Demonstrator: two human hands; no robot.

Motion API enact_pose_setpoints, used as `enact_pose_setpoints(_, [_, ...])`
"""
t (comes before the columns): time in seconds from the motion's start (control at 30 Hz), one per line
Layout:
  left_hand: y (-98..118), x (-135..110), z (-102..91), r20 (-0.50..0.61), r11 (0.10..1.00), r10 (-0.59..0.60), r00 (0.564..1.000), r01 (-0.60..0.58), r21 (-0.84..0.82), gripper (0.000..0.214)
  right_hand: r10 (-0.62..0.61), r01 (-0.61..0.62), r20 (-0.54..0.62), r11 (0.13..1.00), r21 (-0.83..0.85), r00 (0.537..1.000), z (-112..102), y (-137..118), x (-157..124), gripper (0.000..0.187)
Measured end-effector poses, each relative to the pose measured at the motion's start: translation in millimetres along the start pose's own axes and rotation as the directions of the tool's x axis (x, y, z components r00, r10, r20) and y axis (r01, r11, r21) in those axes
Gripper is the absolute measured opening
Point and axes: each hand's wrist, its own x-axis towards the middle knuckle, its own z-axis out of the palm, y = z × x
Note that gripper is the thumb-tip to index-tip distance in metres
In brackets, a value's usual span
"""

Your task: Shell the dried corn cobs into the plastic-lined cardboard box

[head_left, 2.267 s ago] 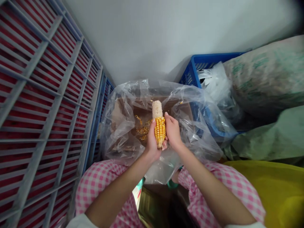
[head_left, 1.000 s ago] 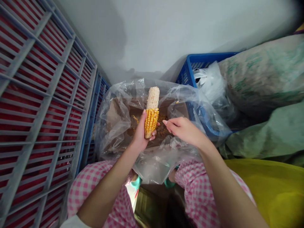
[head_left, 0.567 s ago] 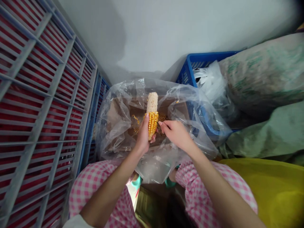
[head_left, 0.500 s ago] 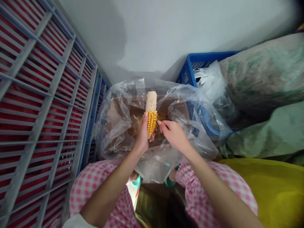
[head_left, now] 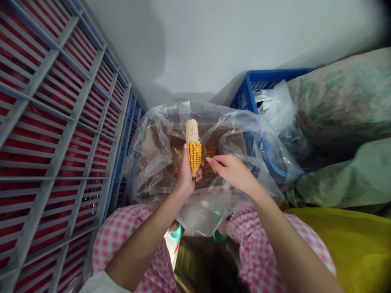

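Note:
An ear of corn (head_left: 194, 155) stands nearly upright in my left hand (head_left: 185, 173), whose fingers wrap round its lower part. Its upper end is a bare pale cob, while yellow kernels still cover the lower half. Just to the right, apart from the ear, is my right hand (head_left: 227, 169). Its thumb and forefinger are pressed together; whether anything is between them I cannot make out. Beneath both hands lies a cardboard box lined with a clear plastic bag (head_left: 154, 162). Loose corn kernels (head_left: 210, 152) are scattered at its bottom.
Stacked plastic crates (head_left: 70, 122) with red contents rise on the left. A blue crate (head_left: 252, 87) holding white plastic bags (head_left: 279, 106) stands at right, beside a full sack (head_left: 345, 93). Yellow cloth or plastic (head_left: 351, 240) lies lower right. A white wall (head_left: 195, 49) closes off the back.
My right hand has drawn away from the ear to the right. My left hand keeps its hold, the ear turned slightly. The whole view has shifted a little.

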Motion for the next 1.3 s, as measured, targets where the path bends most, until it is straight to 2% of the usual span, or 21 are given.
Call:
enact_pose_setpoints(0.13, [1.0,-0.4,2.5,-0.001,0.996,0.042,0.999,-0.042,0.084,0.051,-0.005,0.006,0.025,0.998,-0.059,1.000,-1.6,-0.3,-1.2,0.039])
enact_pose_setpoints(0.27, [0.1,-1.9,3.8,-0.025,0.990,0.071,0.997,-0.067,0.122,0.054,-0.010,0.012,0.064,0.999,-0.038,0.998,-3.2,2.8,-0.9,0.038])
enact_pose_setpoints(0.37, [-1.3,-2.8,2.7,-0.017,0.995,0.014,1.000,-0.012,0.102,0.054,0.003,-0.004,0.104,1.000,0.005,0.995,-5.2,3.7,-1.2,0.039])
enact_pose_setpoints(0.53, [-1.0,-7.3,2.2,0.159,0.991,-0.137,0.978,0.135,0.022,0.053,0.063,-0.069,0.188,0.997,0.028,0.980,-18.0,0.9,-6.0,0.040])
enact_pose_setpoints(0.63, [1.5,-9.8,3.4,0.199,0.984,-0.174,0.964,0.180,-0.010,0.053,0.081,-0.092,0.204,0.995,0.043,0.976,-25.1,1.3,-9.1,0.040])
enact_pose_setpoints(1.0, [2.0,-7.5,4.7,0.192,0.987,-0.161,0.968,0.159,0.026,0.056,0.108,-0.112,0.197,0.994,0.008,0.974,-26.6,1.9,-9.1,0.043])
enact_pose_setpoints(1.3, [3.0,-7.6,5.2,0.180,0.987,-0.161,0.970,0.161,0.015,0.055,0.107,-0.119,0.220,0.992,0.040,0.970,-25.5,2.3,-9.8,0.042])
